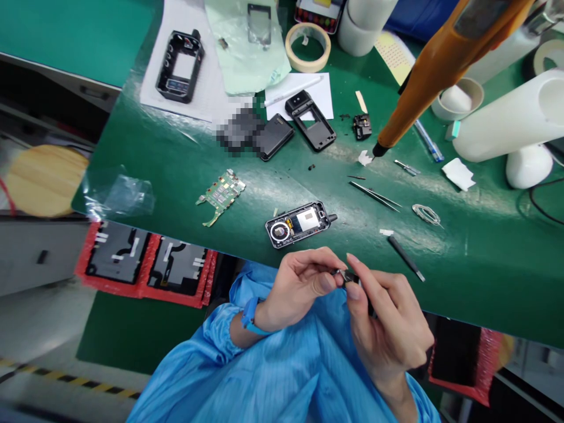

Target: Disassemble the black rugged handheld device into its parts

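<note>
Blue smock sleeves [264, 364] filled the near edge of the view, and above them both hands met at a small dark part [348, 276]. The left hand [299, 285] pinched it narrowly between thumb and forefinger. The right hand [388, 329] closed on its other end with the fingertips, the remaining fingers curled in. The part was held off the tabletop [176, 158], just in front of the open handset [299, 224] on the person's side. That two-handed fingertip grip probably suited a piece too small to steady with one hand.

The open handset lay face up by the near edge of the tabletop, seemingly parked within easy reach. To its left sat a bare circuit board [220, 197], apart from it. To its right and a little beyond lay tweezers [374, 195], and to its right nearer the edge a thin black stick [408, 258], both likely set down on the right hand's side. Beyond the handset lay an empty black frame [311, 120], and well beyond that a roll of tape [307, 47]. An orange power screwdriver [432, 82] hung tip-down beyond and right of the handset; whether its tip touched the surface I could not tell.
</note>
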Available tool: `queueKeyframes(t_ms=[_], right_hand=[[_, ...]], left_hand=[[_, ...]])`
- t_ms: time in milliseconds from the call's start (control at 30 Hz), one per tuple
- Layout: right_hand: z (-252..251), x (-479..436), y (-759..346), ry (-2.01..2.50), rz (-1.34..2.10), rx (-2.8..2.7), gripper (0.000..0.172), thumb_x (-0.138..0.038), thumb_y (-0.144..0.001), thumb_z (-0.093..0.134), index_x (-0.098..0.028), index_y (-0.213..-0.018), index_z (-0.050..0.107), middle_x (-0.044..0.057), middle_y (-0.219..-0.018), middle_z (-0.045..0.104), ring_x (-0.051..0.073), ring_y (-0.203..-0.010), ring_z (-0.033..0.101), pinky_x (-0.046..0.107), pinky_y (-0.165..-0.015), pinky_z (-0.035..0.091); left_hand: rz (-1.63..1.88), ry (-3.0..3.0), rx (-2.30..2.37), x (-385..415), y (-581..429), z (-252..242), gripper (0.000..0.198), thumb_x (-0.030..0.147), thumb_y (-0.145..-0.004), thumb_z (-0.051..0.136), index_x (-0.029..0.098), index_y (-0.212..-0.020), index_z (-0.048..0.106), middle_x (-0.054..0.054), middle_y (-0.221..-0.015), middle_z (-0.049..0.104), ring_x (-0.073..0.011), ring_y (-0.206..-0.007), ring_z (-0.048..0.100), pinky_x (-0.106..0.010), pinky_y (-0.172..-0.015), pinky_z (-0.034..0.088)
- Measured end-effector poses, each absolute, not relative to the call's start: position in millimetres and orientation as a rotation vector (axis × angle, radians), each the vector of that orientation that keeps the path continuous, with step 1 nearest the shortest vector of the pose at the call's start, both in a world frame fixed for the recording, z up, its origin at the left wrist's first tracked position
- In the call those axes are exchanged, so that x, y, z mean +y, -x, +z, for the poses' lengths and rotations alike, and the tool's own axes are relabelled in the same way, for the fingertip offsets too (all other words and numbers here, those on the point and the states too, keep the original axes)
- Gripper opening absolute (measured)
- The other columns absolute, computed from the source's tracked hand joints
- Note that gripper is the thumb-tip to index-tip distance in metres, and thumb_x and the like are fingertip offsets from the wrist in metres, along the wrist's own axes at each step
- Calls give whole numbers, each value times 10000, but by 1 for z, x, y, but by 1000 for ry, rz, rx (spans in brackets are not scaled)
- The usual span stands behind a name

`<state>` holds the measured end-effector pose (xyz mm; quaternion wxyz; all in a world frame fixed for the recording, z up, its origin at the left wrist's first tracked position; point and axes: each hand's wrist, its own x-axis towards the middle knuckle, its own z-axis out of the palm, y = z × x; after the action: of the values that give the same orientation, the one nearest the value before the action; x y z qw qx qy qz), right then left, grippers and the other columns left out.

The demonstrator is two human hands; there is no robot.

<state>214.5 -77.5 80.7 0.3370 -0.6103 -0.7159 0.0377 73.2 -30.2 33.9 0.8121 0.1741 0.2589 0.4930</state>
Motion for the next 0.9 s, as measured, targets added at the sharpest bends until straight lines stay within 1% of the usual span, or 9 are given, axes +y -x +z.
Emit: queueKeyframes(t_ms=[133,267,400,467,533,633,700,900], right_hand=[[81,-78,-216,1582,111,-1892,364,-115,-1126,696,-203,-1467,787,30,-1002,816,139,-819,745,247,-763,606],[81,-79,-218,1583,121,-1902,389,-103,-1118,692,-207,-1482,780,33,-1004,822,141,-828,758,245,-763,617],[81,-78,-217,1590,118,-1903,399,-97,-1116,689,-217,-1486,780,31,-994,823,143,-808,757,254,-744,622],[81,-78,-216,1591,118,-1898,399,-94,-1114,691,-213,-1484,781,31,-985,822,144,-799,755,251,-731,618],[81,-78,-216,1594,123,-1894,436,-88,-1110,693,-226,-1517,767,31,-988,823,147,-794,757,252,-727,620],[80,-79,-215,1604,119,-1882,530,-86,-1106,692,-277,-1599,718,24,-995,825,154,-791,756,258,-725,622],[79,-79,-215,1611,100,-1873,554,-92,-1102,703,-294,-1618,704,19,-989,824,154,-786,750,259,-725,614],[77,-78,-215,1631,72,-1856,482,-108,-1113,709,-274,-1565,744,13,-984,814,143,-794,737,252,-733,597]], left_hand=[[1045,-382,555,-30,-72,34,367,525,-827,1037,198,-900,886,4,-739,649,-74,-685,617,-177,-699,578],[1054,-371,523,-29,-72,34,315,488,-846,1031,212,-911,894,9,-744,652,-61,-685,620,-153,-692,561],[1062,-386,550,-29,-74,35,351,512,-834,1033,199,-878,882,3,-744,658,-63,-665,606,-157,-669,554],[1083,-397,542,-28,-75,34,322,493,-843,1031,208,-883,885,5,-742,662,-60,-667,614,-151,-673,552],[1103,-407,533,-28,-75,33,296,473,-847,1032,217,-890,889,8,-739,664,-58,-671,626,-145,-674,550],[1098,-418,566,-28,-76,33,339,505,-830,1038,208,-871,879,6,-734,662,-71,-670,632,-163,-669,561],[1095,-421,573,-29,-76,33,351,515,-831,1036,205,-870,875,4,-732,663,-77,-676,636,-172,-679,571],[1102,-380,555,-29,-77,33,296,472,-826,1047,226,-906,902,-4,-753,704,-72,-694,671,-158,-699,593]])
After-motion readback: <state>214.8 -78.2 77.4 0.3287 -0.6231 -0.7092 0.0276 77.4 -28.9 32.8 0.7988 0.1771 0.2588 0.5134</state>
